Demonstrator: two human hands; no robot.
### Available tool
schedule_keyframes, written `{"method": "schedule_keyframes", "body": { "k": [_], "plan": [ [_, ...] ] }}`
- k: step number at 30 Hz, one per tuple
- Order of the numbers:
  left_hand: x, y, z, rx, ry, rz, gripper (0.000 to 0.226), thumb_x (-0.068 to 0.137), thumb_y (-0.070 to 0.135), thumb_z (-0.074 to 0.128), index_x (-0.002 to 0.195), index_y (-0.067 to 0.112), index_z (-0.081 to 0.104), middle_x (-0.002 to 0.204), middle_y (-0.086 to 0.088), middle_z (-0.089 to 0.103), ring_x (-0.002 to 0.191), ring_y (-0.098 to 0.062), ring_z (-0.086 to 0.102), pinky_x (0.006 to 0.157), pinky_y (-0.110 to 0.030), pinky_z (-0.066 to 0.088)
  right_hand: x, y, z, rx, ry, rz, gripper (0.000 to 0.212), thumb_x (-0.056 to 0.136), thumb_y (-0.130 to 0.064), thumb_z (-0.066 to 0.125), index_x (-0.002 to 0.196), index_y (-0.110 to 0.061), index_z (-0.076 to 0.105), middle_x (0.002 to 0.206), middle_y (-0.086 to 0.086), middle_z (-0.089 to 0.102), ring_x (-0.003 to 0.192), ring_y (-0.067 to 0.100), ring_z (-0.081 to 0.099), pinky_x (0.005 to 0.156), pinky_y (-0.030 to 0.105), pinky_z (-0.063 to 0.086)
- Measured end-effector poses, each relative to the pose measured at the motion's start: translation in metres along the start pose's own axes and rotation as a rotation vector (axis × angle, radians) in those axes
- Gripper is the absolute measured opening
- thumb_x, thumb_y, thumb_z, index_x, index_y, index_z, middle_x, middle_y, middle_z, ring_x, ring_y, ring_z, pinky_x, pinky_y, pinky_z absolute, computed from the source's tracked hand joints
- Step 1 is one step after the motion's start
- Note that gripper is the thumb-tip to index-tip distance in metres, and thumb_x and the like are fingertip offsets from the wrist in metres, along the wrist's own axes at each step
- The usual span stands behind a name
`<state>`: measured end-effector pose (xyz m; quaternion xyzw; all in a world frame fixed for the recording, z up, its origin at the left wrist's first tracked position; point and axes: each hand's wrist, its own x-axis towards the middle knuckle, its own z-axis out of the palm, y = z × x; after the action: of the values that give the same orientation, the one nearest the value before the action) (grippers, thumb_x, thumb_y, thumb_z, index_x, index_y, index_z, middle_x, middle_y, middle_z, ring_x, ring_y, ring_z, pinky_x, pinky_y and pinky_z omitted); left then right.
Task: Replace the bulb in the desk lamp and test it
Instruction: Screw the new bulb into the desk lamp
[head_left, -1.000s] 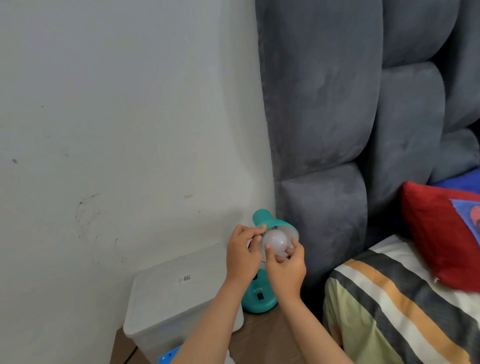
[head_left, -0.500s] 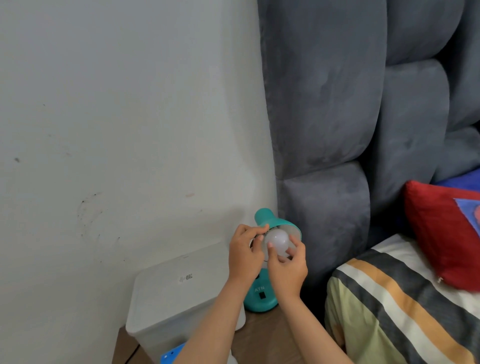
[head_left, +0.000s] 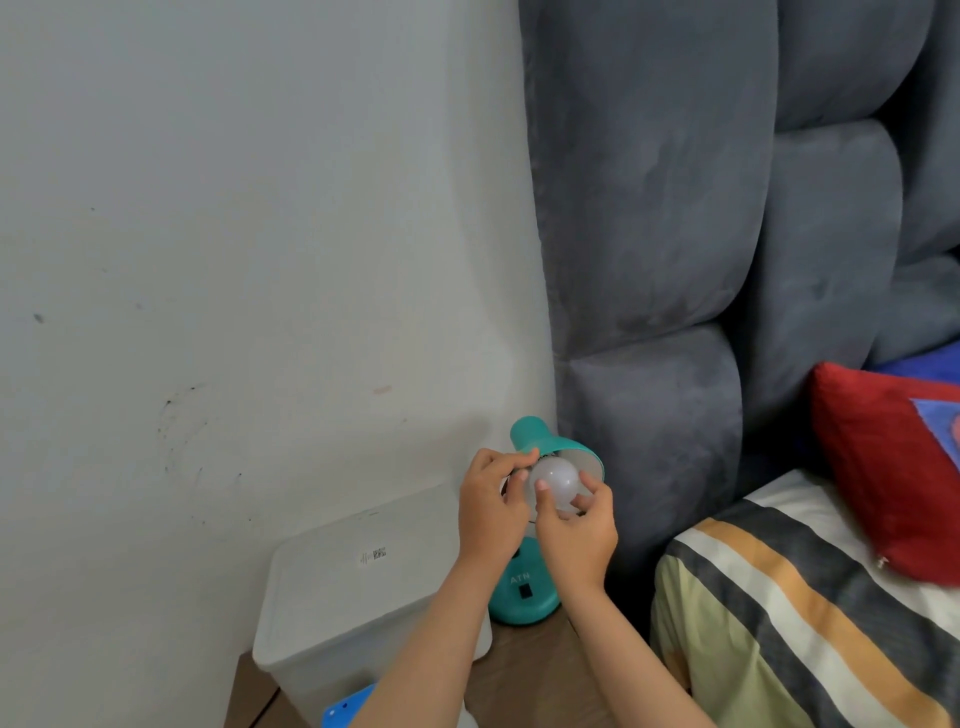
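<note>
A small teal desk lamp stands on a wooden bedside table; its round base (head_left: 525, 597) carries a black switch, and its shade (head_left: 558, 447) tilts toward me. A white round bulb (head_left: 556, 480) sits in the mouth of the shade, unlit. My right hand (head_left: 576, 530) grips the bulb from below with thumb and fingers. My left hand (head_left: 491, 506) holds the left rim of the shade, fingertips at the bulb's neck. The socket is hidden behind the bulb and fingers.
A white lidded plastic box (head_left: 358, 592) stands left of the lamp on the table (head_left: 524, 670). A blue object (head_left: 345, 709) peeks out at the bottom. The grey padded headboard (head_left: 675, 260) rises right of the lamp; a striped blanket (head_left: 805, 613) and red pillow (head_left: 893, 467) lie on the bed.
My right fingers have shifted slightly around the bulb, and more of the bulb's front shows. Both hands stay at the shade.
</note>
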<state>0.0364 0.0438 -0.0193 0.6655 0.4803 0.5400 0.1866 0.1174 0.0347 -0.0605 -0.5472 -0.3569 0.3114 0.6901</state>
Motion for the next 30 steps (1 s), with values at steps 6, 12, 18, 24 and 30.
{"method": "schedule_keyframes", "body": {
  "k": [6, 12, 18, 24, 30],
  "plan": [
    [0.0004, 0.0002, 0.0008, -0.015, 0.001, 0.004, 0.028, 0.088, 0.005, 0.056, 0.102, 0.026, 0.068, 0.095, 0.003, 0.058, 0.093, 0.002, 0.055, 0.077, -0.002, 0.042, 0.0025, -0.0040, -0.0018, -0.102, -0.021, -0.096, 0.055, 0.080, -0.018, 0.072, 0.128, -0.013, 0.046, 0.115, 0.007, 0.052, 0.077, 0.002, 0.053, 0.061, 0.000, 0.041],
    [-0.0004, -0.0008, -0.0011, 0.006, -0.005, -0.001, 0.026, 0.088, 0.006, 0.057, 0.104, 0.022, 0.069, 0.096, 0.002, 0.058, 0.090, -0.005, 0.058, 0.077, -0.003, 0.043, 0.0084, 0.0015, -0.0011, 0.025, 0.005, 0.084, 0.041, 0.081, -0.046, 0.065, 0.107, -0.019, 0.052, 0.083, 0.008, 0.069, 0.079, 0.023, 0.069, 0.064, 0.026, 0.052],
    [-0.0015, 0.0005, -0.0005, -0.029, 0.004, -0.012, 0.029, 0.087, 0.003, 0.056, 0.101, 0.025, 0.069, 0.095, 0.002, 0.058, 0.091, -0.001, 0.057, 0.077, -0.002, 0.042, 0.0063, -0.0022, -0.0007, -0.100, -0.002, -0.088, 0.048, 0.081, -0.030, 0.070, 0.120, -0.009, 0.051, 0.111, 0.007, 0.056, 0.095, 0.018, 0.057, 0.066, 0.009, 0.043],
    [-0.0001, 0.0006, 0.0002, -0.011, 0.011, -0.014, 0.028, 0.088, 0.004, 0.056, 0.102, 0.024, 0.069, 0.094, 0.004, 0.058, 0.091, 0.001, 0.056, 0.077, -0.001, 0.041, 0.0037, 0.0013, -0.0018, -0.036, -0.020, -0.065, 0.045, 0.084, -0.027, 0.068, 0.124, -0.019, 0.050, 0.113, 0.009, 0.061, 0.085, 0.018, 0.066, 0.067, 0.014, 0.047],
    [0.0005, -0.0006, 0.0014, -0.008, 0.016, -0.004, 0.029, 0.087, 0.003, 0.056, 0.100, 0.025, 0.069, 0.093, 0.005, 0.058, 0.092, 0.000, 0.056, 0.078, -0.001, 0.041, 0.0071, -0.0015, -0.0056, -0.051, -0.035, -0.058, 0.051, 0.081, -0.027, 0.071, 0.126, -0.017, 0.049, 0.112, 0.007, 0.059, 0.078, 0.015, 0.065, 0.061, 0.010, 0.043]
  ]
}}
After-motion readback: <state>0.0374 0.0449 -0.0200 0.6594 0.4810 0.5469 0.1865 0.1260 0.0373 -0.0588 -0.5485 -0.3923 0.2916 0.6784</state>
